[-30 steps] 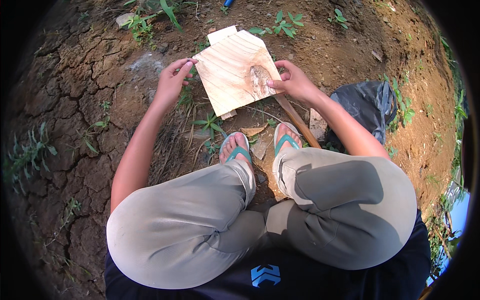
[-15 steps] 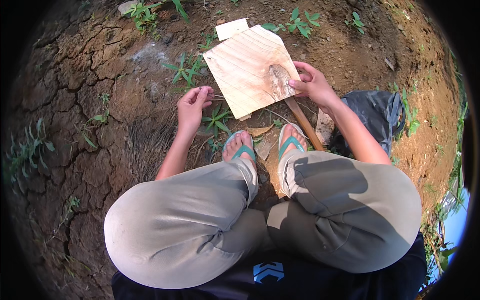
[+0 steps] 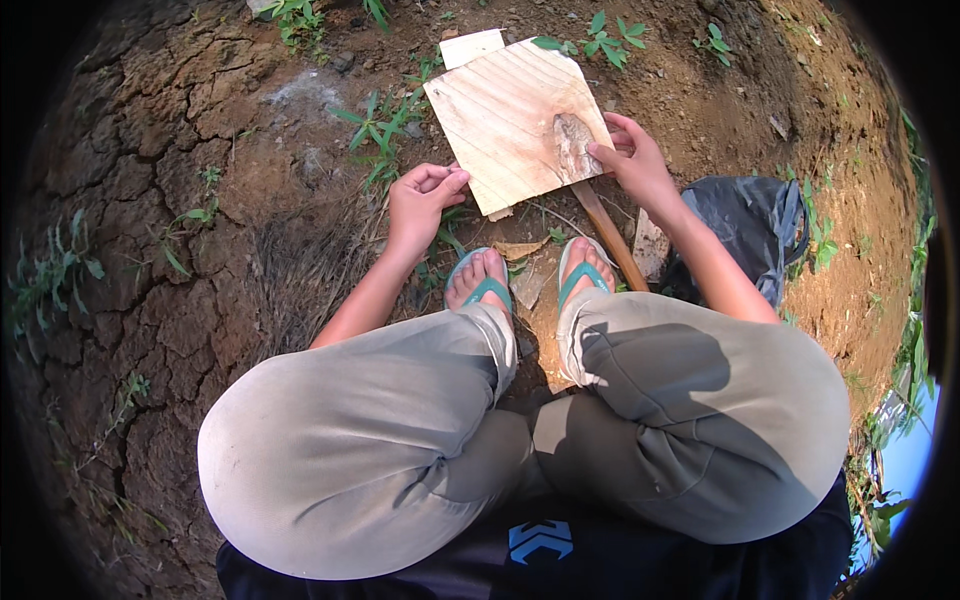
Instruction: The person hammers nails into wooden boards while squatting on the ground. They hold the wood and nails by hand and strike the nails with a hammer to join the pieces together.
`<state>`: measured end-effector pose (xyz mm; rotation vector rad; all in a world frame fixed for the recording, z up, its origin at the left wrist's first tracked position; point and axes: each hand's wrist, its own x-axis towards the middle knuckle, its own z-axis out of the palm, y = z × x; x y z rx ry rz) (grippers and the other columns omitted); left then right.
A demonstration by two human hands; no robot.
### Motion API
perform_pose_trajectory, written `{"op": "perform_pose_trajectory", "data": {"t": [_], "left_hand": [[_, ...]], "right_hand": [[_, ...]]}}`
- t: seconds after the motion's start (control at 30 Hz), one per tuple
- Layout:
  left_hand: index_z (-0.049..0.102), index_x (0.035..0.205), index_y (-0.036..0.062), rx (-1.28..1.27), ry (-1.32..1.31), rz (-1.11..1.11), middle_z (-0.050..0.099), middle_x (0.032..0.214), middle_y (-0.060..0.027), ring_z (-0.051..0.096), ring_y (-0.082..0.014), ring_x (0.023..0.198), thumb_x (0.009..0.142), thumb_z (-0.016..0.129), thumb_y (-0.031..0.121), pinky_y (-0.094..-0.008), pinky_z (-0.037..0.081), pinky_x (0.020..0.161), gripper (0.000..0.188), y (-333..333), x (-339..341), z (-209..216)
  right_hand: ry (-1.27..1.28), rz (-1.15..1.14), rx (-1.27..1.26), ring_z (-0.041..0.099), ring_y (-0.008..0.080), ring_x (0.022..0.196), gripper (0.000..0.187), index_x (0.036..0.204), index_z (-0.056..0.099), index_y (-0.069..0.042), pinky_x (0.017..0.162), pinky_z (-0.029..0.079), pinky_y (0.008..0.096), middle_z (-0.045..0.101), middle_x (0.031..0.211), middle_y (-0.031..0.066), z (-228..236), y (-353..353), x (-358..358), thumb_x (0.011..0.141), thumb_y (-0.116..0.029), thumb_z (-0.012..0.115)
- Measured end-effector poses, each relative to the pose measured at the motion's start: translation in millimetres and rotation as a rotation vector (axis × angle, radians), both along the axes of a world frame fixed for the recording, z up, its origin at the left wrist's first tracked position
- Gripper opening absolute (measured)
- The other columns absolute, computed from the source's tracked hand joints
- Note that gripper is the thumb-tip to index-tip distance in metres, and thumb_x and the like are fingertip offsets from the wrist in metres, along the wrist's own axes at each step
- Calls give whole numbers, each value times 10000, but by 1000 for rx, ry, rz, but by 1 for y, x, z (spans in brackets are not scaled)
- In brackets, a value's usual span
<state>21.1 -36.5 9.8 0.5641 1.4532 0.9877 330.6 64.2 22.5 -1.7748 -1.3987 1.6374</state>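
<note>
A flat, pale wooden board (image 3: 505,120) with cut corners and a dark rough knot near its right edge lies tilted in front of my feet. My right hand (image 3: 642,172) grips that right edge, thumb on top near the knot and fingers behind. Beside the board's left edge is my left hand (image 3: 422,205), thumb and fingers pinched together. Whatever is in that pinch is too small or hidden to name. From under the board a wooden handle (image 3: 612,238) runs toward my right foot; its far end is covered.
A smaller pale wood piece (image 3: 472,47) lies just beyond the board. A black plastic bag (image 3: 745,235) rests right of my right forearm. Near the handle is a flat wood scrap (image 3: 650,245). Small green plants (image 3: 378,130) grow from cracked brown soil (image 3: 150,200).
My left hand has moved right and slightly away from me, up to the board's left edge, still pinched. My right hand keeps its hold on the board. The view has shifted a little.
</note>
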Motion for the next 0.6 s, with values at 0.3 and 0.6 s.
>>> {"op": "perform_pose_trajectory", "data": {"t": [0.3,0.6], "left_hand": [[715,1013,30,-45,78,40,741,994,-58,708,-125,890,929,776,201,-300,587,810,199,-6,1,-2],[771,1070,-15,223,190,-11,772,986,-66,691,-92,892,906,774,88,-241,543,813,194,-3,6,31]], "right_hand": [[-200,738,1077,531,389,1235,554,1329,633,-221,1077,442,477,515,1384,160,41,-36,-64,796,-204,781],[-442,178,517,553,386,1070,335,1108,571,-11,938,467,460,548,1116,208,-5,-95,23,796,-72,676]]}}
